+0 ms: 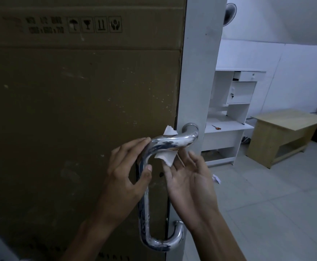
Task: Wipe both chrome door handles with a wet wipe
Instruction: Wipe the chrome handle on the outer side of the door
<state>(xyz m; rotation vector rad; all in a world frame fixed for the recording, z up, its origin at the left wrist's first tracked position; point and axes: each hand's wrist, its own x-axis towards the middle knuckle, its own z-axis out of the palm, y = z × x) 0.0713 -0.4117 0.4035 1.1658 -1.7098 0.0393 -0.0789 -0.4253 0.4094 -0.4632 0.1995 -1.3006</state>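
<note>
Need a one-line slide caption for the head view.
Two bare hands, left and right, work a white wipe around the upper bend of a chrome door handle.

Head view, single camera: worn at head height, facing forward and down, close to the chrome door handle (153, 185) on the door frame (197, 81); room beyond at right.

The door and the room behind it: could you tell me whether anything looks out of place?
Yes: a crumpled white scrap lies on the tiled floor, and the top drawer of the white desk unit stands ajar.
</note>
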